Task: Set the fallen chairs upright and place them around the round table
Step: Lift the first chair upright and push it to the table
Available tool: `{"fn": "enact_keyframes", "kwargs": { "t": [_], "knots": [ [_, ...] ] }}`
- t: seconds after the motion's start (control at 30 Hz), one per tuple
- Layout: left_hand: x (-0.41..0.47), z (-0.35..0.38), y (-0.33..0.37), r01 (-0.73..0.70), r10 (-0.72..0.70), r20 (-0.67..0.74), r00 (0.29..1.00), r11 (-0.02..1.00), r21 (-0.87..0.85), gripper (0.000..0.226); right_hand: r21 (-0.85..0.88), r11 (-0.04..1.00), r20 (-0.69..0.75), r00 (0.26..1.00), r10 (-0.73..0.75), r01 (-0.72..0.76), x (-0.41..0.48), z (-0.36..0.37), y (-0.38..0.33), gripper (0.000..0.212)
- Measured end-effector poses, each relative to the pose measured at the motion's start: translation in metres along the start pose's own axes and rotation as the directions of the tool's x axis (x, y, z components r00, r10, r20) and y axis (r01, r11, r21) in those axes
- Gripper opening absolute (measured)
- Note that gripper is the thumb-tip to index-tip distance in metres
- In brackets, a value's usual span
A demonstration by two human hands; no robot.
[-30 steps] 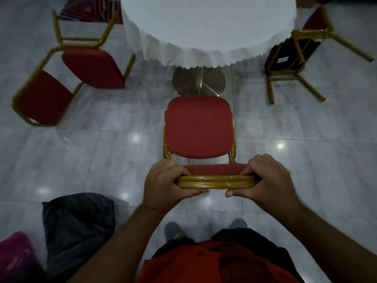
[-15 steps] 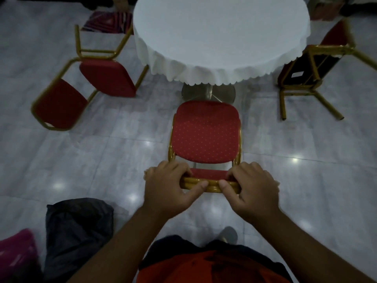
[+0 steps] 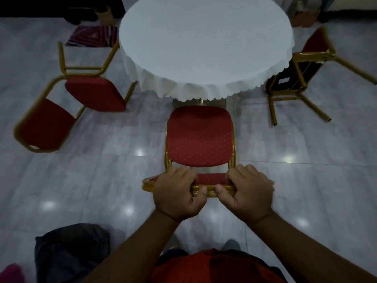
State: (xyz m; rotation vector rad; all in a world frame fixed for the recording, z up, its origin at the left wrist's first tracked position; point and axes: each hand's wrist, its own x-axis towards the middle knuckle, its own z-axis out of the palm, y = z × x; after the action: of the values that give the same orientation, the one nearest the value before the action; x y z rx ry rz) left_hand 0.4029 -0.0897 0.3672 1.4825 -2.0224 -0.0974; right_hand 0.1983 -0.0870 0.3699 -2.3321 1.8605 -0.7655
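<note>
A red-cushioned chair with a gold frame [image 3: 201,137] stands upright right in front of me, its seat facing the round table [image 3: 206,43] draped in a white cloth. My left hand [image 3: 176,196] and my right hand [image 3: 248,194] both grip the gold top rail of its backrest, close together. A second red chair [image 3: 67,103] lies fallen on its side on the floor left of the table. A third chair [image 3: 299,76] lies tipped over to the table's right, its dark underside and legs showing.
The floor is glossy grey tile with light reflections. A dark bag [image 3: 69,252] sits at my lower left, with something pink [image 3: 11,273] at the corner. A striped mat [image 3: 93,35] lies far left behind the table. The table's metal pedestal [image 3: 202,102] stands just beyond the seat.
Holding the upright chair, I have moved closer to the table, and the seat's front now sits near the cloth's edge. My hands have slid closer together on the rail.
</note>
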Motion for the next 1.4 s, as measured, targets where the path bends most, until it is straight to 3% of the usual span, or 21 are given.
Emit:
{"fn": "enact_keyframes", "kwargs": {
  "t": [0.47, 0.83, 1.0, 1.13, 1.4],
  "knots": [
    [0.060, 0.016, -0.031, 0.051, -0.052, 0.029, 0.998, 0.998, 0.028, 0.038, -0.032, 0.998, -0.004, 0.999, 0.052, -0.052, 0.062, 0.022, 0.006, 0.045],
    [0.078, 0.010, -0.038, 0.068, -0.070, 0.164, 0.984, 0.998, 0.017, 0.034, -0.090, 0.967, 0.097, 0.964, 0.248, -0.240, 0.069, 0.020, -0.004, 0.054],
    [0.085, 0.005, -0.038, 0.149, -0.138, 0.305, 0.942, 0.989, -0.015, 0.037, 0.001, 0.950, 0.137, 0.941, 0.310, -0.313, 0.056, 0.010, -0.001, 0.051],
    [0.103, 0.005, -0.018, 0.253, -0.239, 0.464, 0.853, 0.967, 0.032, 0.037, -0.004, 0.925, 0.163, 0.912, 0.375, -0.380, 0.042, -0.003, 0.024, 0.053],
    [0.149, 0.068, 0.118, 0.000, 0.003, 0.621, 0.784, 1.000, -0.004, 0.044, -0.196, 0.789, 0.151, 0.777, 0.611, -0.582, 0.008, -0.061, 0.132, 0.057]
  ]
}}
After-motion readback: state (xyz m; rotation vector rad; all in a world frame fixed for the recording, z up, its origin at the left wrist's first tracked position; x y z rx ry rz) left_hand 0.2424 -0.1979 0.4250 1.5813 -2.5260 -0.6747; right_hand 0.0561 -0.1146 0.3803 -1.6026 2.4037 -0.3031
